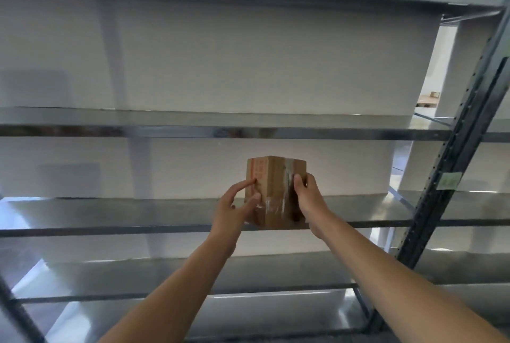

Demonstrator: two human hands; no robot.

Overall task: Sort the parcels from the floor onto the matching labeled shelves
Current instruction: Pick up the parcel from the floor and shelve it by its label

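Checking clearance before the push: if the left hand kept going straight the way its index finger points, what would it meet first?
The left hand already has its index fingertip on the cardboard parcel, on the left face, so it meets the parcel at once. Behind that is the white wall; depth is unclear.

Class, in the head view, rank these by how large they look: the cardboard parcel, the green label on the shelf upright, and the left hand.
1. cardboard parcel
2. left hand, nearer the camera, so its true size is unsure
3. green label
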